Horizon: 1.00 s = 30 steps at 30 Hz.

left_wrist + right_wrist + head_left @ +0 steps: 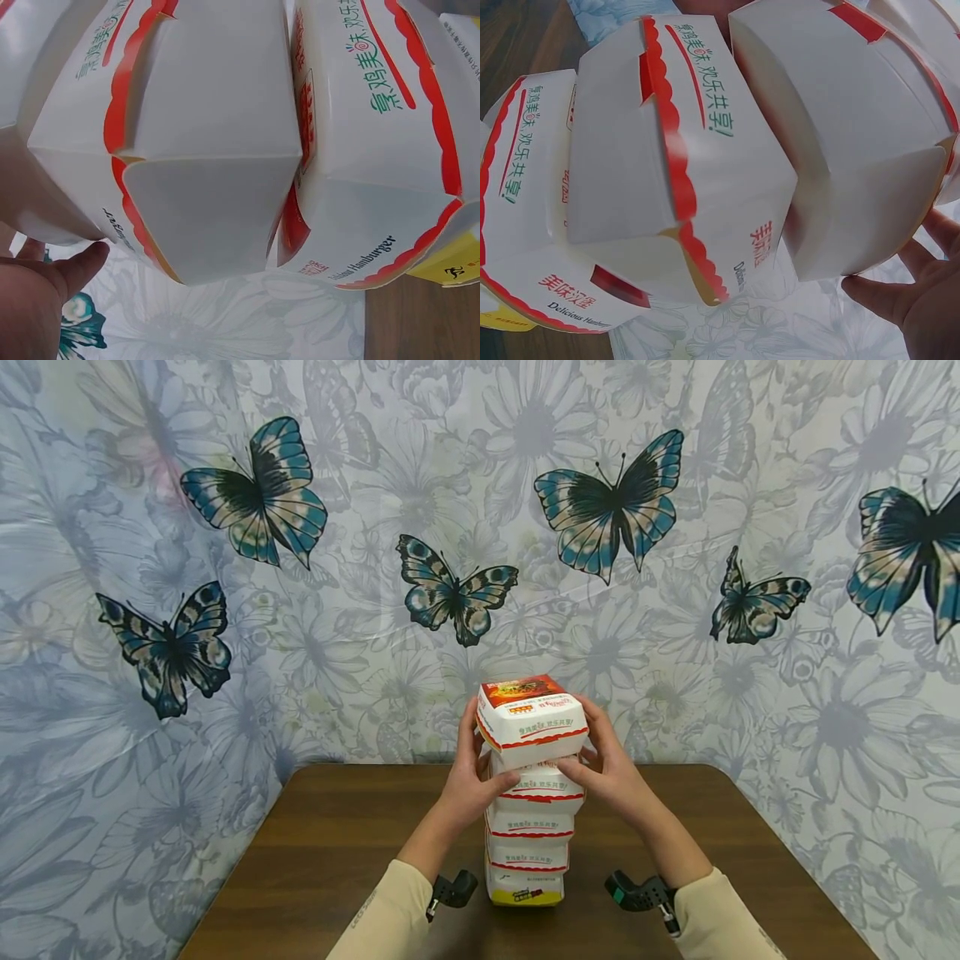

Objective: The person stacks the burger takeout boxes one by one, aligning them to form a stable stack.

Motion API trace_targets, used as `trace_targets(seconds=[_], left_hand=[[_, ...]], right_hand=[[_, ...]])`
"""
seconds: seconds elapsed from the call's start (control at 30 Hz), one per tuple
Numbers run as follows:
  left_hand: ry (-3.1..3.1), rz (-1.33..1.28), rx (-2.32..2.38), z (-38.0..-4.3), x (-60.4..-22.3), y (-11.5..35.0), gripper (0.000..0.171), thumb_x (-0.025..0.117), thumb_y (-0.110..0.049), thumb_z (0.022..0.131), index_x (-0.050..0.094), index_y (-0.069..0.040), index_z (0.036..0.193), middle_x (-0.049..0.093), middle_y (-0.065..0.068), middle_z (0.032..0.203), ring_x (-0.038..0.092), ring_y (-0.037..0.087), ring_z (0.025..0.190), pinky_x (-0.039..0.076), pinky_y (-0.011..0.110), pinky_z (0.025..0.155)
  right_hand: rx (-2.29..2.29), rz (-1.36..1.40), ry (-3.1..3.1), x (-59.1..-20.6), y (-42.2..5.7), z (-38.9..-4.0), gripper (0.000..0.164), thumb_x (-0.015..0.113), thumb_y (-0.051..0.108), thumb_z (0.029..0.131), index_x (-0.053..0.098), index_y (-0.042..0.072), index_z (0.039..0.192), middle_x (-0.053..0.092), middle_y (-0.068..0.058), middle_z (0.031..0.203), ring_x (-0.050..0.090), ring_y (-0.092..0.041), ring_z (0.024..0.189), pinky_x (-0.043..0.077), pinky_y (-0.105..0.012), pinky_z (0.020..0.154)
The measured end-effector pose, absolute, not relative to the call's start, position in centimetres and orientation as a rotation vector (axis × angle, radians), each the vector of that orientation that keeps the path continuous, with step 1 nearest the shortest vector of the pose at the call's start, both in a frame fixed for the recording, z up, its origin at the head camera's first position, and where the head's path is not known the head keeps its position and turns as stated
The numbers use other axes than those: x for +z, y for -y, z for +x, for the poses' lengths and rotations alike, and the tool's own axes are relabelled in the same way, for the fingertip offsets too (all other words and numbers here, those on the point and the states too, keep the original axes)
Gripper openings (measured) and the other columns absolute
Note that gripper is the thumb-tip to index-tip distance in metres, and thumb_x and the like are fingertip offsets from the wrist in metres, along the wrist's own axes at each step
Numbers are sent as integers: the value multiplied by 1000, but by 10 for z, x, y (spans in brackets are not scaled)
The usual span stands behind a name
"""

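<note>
A tall stack of white paper hamburger boxes stands on the table. Its top hamburger box (pixel 532 718) carries a red burger picture on the lid and sits slightly turned and tilted over the boxes below (pixel 536 818). My left hand (pixel 472 781) holds that top box by its left side, thumb low at the front. On the opposite side my right hand (pixel 611 772) grips it the same way. In the right wrist view, the top box (pixel 847 112) leans against the second box (pixel 727 165). Yellow shows on the lowest box (pixel 525 893).
The brown wooden table (pixel 337 835) extends to both sides of the stack. Behind it hangs a floral cloth (pixel 360 693) printed with blue butterflies. A black wrist-worn device (pixel 453 889) sits by the left sleeve, another (pixel 637 893) by the right.
</note>
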<state>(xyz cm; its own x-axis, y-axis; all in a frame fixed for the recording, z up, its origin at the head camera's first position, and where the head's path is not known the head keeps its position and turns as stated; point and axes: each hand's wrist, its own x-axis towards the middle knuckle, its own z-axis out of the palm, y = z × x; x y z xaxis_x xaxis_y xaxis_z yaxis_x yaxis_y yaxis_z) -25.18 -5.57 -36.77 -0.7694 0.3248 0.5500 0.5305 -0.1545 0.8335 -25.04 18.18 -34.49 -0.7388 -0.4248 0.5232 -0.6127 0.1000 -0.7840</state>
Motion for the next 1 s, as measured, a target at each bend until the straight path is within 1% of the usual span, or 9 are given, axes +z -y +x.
trace_targets(seconds=[0.07,0.17,0.27,0.47,0.6,0.8,0.9,1.0], left_hand=[[1943,-991,-2039,-247,-363,56,111,74,-37,83,-10,-18,154,12,5,159,16,28,147,21,60,114],[1954,-972,-2039,-244,-360,56,109,73,-37,84,-8,-20,154,12,4,159,14,27,148,17,60,115],[1954,-964,-2045,-242,-358,56,106,72,-38,85,-7,-23,154,13,4,159,14,27,148,15,61,116],[1907,-1012,-2046,-245,-361,56,102,71,-37,86,-5,-27,154,14,3,159,15,27,148,16,61,115],[1882,-1046,-2020,-254,-371,55,100,70,-37,86,-4,-31,154,13,-2,160,14,23,149,16,61,115],[1863,-1118,-2006,-262,-378,54,97,68,-40,87,-1,-34,154,10,-7,161,8,18,150,10,61,116],[1884,-1122,-2012,-263,-380,55,94,66,-41,88,-2,-36,153,6,-9,161,4,16,150,9,61,116],[1898,-1128,-2010,-264,-382,54,94,65,-43,89,-3,-37,153,2,-10,161,0,17,150,9,63,116]], right_hand=[[1709,1041,2204,-345,-181,-250,82,59,3,91,12,30,152,29,2,152,30,-14,137,23,-71,105],[1702,1033,2207,-344,-180,-250,81,59,4,91,13,30,152,29,2,152,26,-13,140,17,-74,105],[1697,1031,2206,-343,-180,-249,80,58,4,92,12,28,153,27,3,154,23,-16,142,16,-73,106],[1662,999,2217,-342,-182,-244,78,57,6,93,13,31,152,20,6,155,16,-20,146,15,-73,107],[1636,995,2211,-342,-184,-239,80,58,5,92,13,31,152,21,6,154,18,-18,145,17,-73,106],[1632,983,2183,-346,-185,-235,83,59,2,89,12,27,153,28,2,151,23,-13,140,17,-72,104],[1628,989,2165,-348,-184,-235,84,59,0,88,12,25,153,30,0,150,25,-14,139,17,-72,103],[1620,998,2149,-351,-185,-235,84,59,-1,88,13,24,153,30,-1,150,25,-14,139,17,-72,103]])
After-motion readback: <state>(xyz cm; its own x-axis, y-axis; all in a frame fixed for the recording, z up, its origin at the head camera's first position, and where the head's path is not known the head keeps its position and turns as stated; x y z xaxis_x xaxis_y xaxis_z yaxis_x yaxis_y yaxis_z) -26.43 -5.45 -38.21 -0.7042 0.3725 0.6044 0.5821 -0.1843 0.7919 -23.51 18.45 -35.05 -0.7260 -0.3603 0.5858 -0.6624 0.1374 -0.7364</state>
